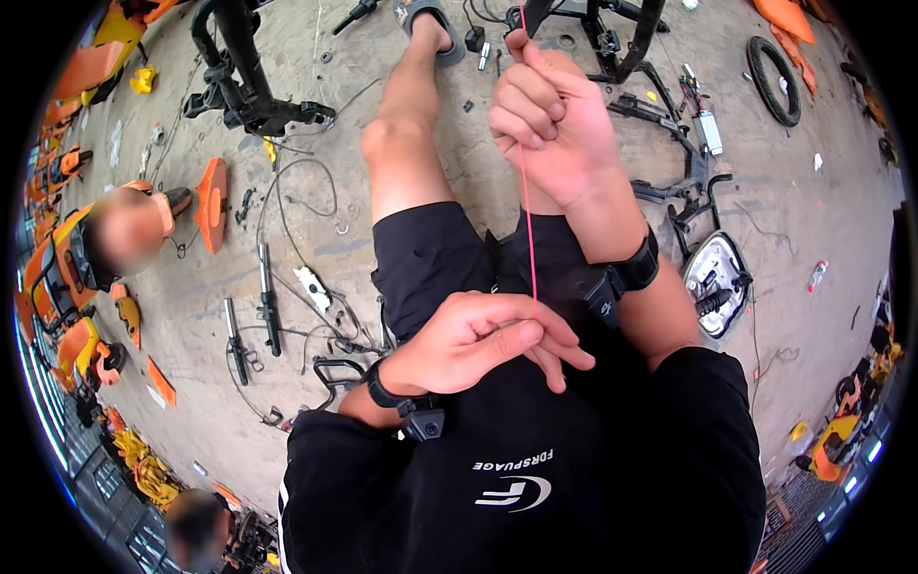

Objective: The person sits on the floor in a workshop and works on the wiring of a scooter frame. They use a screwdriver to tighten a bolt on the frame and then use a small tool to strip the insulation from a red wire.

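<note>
A thin pinkish-red string [531,230] runs nearly straight between my two hands, over my lap. My right hand [550,120], raised in front of my knee, is closed round it with the fingers curled into the palm. Above this hand the string continues up to the top edge of the view. Lower down, close to my chest, my left hand [488,340] meets the string's lower part at the index finger and thumb in a loose pinch. Its other fingers are half bent, and the string's end there is hidden. Both wrists wear black straps with small box-like devices.
Black metal frames [244,86] stand ahead on the concrete floor. To the right lie a frame part [684,153], a tyre [773,81] and a white-lined shell [717,282]. Leftward are shock absorbers [268,301], cables, orange panels [211,205] and two people near yellow-orange vehicles.
</note>
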Tool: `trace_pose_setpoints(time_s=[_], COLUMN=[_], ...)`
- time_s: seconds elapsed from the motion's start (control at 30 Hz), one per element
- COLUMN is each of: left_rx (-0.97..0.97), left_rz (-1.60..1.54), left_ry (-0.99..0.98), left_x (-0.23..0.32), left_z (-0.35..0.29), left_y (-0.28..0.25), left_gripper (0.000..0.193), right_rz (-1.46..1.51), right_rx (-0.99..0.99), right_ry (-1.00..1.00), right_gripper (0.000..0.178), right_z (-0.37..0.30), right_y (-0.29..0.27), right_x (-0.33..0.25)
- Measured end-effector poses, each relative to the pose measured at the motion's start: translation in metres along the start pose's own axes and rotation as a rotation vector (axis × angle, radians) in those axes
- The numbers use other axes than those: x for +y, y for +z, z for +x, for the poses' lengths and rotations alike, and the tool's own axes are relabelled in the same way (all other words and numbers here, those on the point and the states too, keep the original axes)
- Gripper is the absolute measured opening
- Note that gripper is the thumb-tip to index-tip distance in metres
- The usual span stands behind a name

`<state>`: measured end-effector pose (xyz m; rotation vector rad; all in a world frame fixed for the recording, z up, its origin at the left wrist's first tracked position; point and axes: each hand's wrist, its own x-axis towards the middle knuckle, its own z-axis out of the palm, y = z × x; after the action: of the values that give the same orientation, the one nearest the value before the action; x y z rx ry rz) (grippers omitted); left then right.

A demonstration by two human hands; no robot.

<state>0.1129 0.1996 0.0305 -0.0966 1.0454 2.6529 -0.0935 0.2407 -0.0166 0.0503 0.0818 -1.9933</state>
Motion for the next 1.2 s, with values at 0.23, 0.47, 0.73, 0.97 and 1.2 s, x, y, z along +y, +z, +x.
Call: trace_pose_setpoints(time_s=[0.23,0.47,0.73,0.97,1.2], left_rx=[0.123,0.498,0.787,0.761,0.712], left_rz=[0.648,0.916,0.659,0.668,0.757], left_ry=[0.172,0.345,0.374,0.44,0.717], left_x=[0.019,0.036,0.013,0.007,0.014], left_z=[-0.013,-0.054,-0.062,-0.068,-0.056], left_y=[-0.017,-0.018,-0.037,-0.041,-0.035], left_gripper=[0.013,0.01,0.014,0.012,0.015], right_rz=[-0.007,-0.014,0.034,-0.163,-0.17], right_rx=[-0.049,-0.059,-0.077,0.031,0.197], right_ry=[-0.042,0.002,0.034,0.027,-0.008], right_gripper=[0.025,0.02,0.025,0.024,0.024], right_z=[-0.004,0.001,0.0,-0.015,-0.028], right_y=[0.001,0.0,0.005,0.019,0.017], right_x=[-0.005,-0.002,0.0,0.015,0.023])
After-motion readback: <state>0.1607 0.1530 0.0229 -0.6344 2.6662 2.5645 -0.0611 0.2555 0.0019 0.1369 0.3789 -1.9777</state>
